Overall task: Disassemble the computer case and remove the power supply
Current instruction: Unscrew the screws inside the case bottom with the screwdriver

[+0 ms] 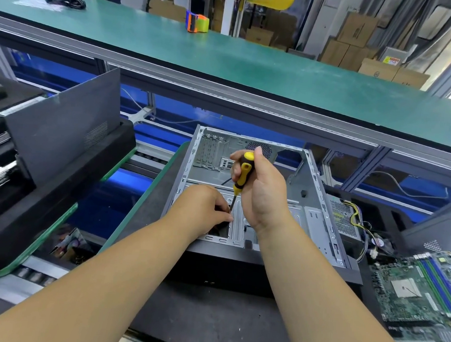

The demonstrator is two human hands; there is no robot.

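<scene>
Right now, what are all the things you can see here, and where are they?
computer case: one, grey metal, open, centre.
screwdriver: one, yellow and black, upright over the case floor.
power supply: one, grey with yellow wires, right of the case.
circuit boards: at least two, green, bottom right.
side panel: one, dark grey, standing at left.
tape dispenser: one, orange and green, on the far green bench.
black cable: one coil, far bench, top left.
cardboard boxes: several, brown, background.
hands: left pinching near the screwdriver tip; right gripping the handle.
</scene>
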